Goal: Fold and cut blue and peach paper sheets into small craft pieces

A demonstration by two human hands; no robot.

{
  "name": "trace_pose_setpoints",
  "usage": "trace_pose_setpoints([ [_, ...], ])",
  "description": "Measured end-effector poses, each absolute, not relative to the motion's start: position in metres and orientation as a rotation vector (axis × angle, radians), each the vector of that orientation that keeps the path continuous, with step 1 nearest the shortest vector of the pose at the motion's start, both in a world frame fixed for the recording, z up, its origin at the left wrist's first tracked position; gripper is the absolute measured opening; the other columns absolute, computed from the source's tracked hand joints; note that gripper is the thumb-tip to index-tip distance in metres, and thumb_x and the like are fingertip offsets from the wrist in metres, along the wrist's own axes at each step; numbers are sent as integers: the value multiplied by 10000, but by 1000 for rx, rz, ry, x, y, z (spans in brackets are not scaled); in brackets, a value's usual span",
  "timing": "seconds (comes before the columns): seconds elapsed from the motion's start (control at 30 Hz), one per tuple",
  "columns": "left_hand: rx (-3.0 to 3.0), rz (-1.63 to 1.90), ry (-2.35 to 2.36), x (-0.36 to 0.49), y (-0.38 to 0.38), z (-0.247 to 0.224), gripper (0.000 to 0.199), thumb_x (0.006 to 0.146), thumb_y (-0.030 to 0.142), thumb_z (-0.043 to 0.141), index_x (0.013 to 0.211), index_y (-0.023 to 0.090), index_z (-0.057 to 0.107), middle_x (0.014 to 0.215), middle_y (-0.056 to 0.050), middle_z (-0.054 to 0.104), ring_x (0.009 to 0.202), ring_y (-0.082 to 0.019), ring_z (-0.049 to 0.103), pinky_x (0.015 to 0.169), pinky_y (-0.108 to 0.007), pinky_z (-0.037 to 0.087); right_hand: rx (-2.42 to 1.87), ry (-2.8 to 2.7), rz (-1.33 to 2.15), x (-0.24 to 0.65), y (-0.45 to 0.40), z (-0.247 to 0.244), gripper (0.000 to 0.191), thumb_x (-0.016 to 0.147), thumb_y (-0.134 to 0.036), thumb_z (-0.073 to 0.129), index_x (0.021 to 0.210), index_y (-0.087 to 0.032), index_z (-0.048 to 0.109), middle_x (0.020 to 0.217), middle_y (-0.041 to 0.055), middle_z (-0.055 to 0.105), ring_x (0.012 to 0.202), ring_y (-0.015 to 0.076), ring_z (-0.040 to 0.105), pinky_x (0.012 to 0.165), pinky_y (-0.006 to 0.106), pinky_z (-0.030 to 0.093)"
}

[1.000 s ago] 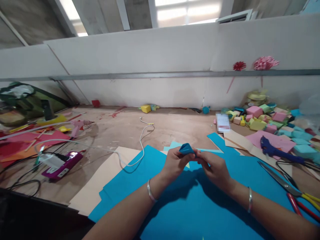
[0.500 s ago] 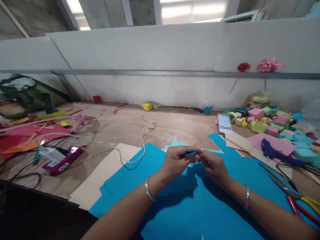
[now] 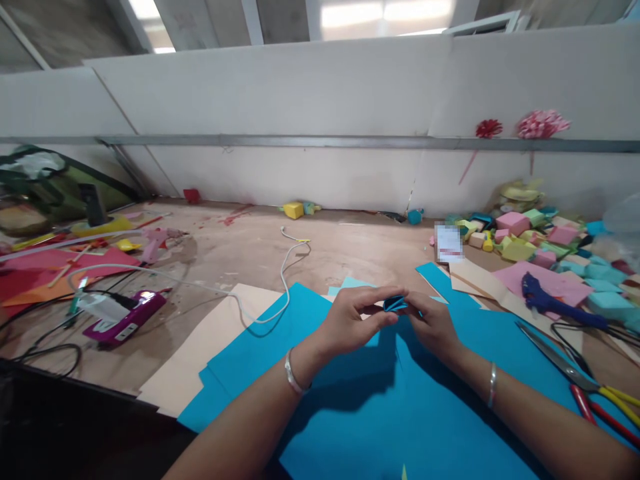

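Observation:
Between my two hands is a small folded piece of blue paper, its layers slightly parted at the near edge. My left hand pinches it from the left, thumb below and fingers above. From the right, my right hand grips its other end with fingers closed; part of the paper is hidden there. Both hands hover over large blue sheets, casting a shadow on them. Peach sheets lie under the blue ones on the left.
Scissors and a blue glue gun lie at right, before a heap of small paper boxes. A purple power strip with a white cable sits at left, near a pink glue gun.
Both hands have shifted slightly right with the folded paper. Its layers now show more spread apart, and my left fingers reach further over its top.

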State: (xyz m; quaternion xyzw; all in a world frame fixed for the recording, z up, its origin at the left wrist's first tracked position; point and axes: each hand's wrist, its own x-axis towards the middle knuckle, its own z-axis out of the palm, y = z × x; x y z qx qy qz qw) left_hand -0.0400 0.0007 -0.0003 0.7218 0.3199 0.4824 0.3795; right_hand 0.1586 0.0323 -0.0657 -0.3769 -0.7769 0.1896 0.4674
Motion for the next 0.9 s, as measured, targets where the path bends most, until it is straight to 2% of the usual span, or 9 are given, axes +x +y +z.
trace_pose_setpoints([
  [0.1,1878,1265,844,-39,2,-2,313,837,230,716,1149,216,735,967,-94,778,707,-166,707,579,-252,538,-921,-1916,501,159,33,-66,237,895,-157,507,1029,-189,700,918,54,742,820,192,695,714,302,543],
  [0.3,1790,1315,844,-36,2,-5,253,833,221,713,1082,217,761,993,-80,776,804,-184,735,721,-292,605,-911,-1931,498,158,33,-65,193,918,-186,504,948,-204,693,886,44,730,769,174,671,698,285,521],
  [0.5,1670,1438,964,-35,6,-9,211,842,243,693,1036,205,765,965,-67,781,769,-174,741,709,-283,620,-912,-1952,485,159,33,-64,200,923,-177,490,974,-219,679,862,36,714,760,168,650,688,279,503],
  [0.67,1699,1548,1081,-35,9,-12,150,819,240,712,949,206,778,769,-23,767,614,-134,696,583,-232,587,-885,-1974,473,158,32,-65,213,926,-164,487,1008,-224,674,882,30,718,784,169,654,705,282,502],
  [0.73,1674,1577,1089,-36,10,-12,175,804,221,721,971,206,772,792,-24,769,632,-137,703,584,-229,593,-885,-1969,464,158,32,-65,209,927,-167,493,1015,-223,673,886,27,720,783,168,658,701,279,507],
  [0.83,1649,1608,1015,-37,11,-10,364,767,165,743,1125,221,717,906,-30,772,745,-149,731,630,-225,614,-919,-1947,449,159,34,-66,187,922,-170,505,991,-216,673,858,20,716,748,161,657,671,269,510],
  [0.9,1707,1631,941,-38,11,-8,372,767,137,734,1128,220,697,962,-34,762,811,-151,735,655,-216,618,-931,-1939,433,160,36,-66,182,919,-165,506,975,-210,674,833,17,711,725,158,653,653,264,509],
])
